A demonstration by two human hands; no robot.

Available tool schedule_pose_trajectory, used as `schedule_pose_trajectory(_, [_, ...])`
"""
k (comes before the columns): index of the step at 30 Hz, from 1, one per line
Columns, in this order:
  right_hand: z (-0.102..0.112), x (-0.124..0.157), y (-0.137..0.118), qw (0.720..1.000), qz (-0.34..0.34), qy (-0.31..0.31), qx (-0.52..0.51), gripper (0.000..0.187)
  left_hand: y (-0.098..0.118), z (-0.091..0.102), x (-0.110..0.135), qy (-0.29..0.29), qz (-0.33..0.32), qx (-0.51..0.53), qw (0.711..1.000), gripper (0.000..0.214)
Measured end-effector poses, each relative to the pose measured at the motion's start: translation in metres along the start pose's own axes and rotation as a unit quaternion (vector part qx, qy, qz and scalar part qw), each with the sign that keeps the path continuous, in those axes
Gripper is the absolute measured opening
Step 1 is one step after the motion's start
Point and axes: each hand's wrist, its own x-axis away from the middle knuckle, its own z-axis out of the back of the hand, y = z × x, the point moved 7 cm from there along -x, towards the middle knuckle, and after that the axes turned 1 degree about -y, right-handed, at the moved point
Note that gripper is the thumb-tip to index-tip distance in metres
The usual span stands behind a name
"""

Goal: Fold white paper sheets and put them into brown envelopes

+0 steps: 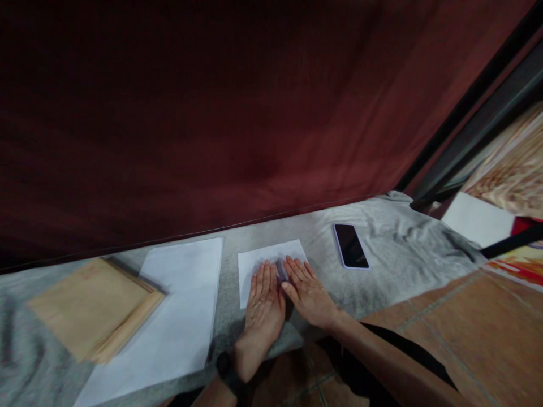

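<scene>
A sheet of white paper (pixel 271 250) lies on the grey cloth, partly covered by my hands. My left hand (pixel 265 299) rests flat on it, fingers stretched out and pointing away from me. Beside it, my right hand (pixel 307 294) also presses flat on the paper, its fingers angled up and to the left. Only a narrow gap separates the two hands, with shaded paper between them. The near part of the sheet is hidden under the palms.
A purple-edged phone (pixel 351 246) lies to the right on the grey cloth (pixel 394 249). On the left, a stack of brown envelopes (pixel 93 305) overlaps larger white sheets (pixel 182 311). A dark red curtain (pixel 254 124) hangs behind. Tiled floor (pixel 475 316) shows at right.
</scene>
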Motion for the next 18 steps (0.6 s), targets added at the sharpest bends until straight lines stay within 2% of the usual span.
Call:
schedule_pose_trajectory(3, [-0.005,-0.006,-0.012,1.000,0.021,-0.006,-0.022,0.055,0.008,-0.014,-0.006,-0.022,-0.021,0.000,1.000,0.074])
schedule_pose_trajectory(7, [-0.015,-0.008,-0.013,0.999,0.031,-0.016,-0.020,0.056,0.006,-0.024,-0.006,-0.053,-0.016,0.001,0.998,0.075])
schedule_pose_trajectory(18, [-0.017,-0.004,0.005,1.000,-0.004,0.017,0.025,0.055,-0.020,-0.017,-0.006,-0.038,0.057,-0.008,0.998,0.057])
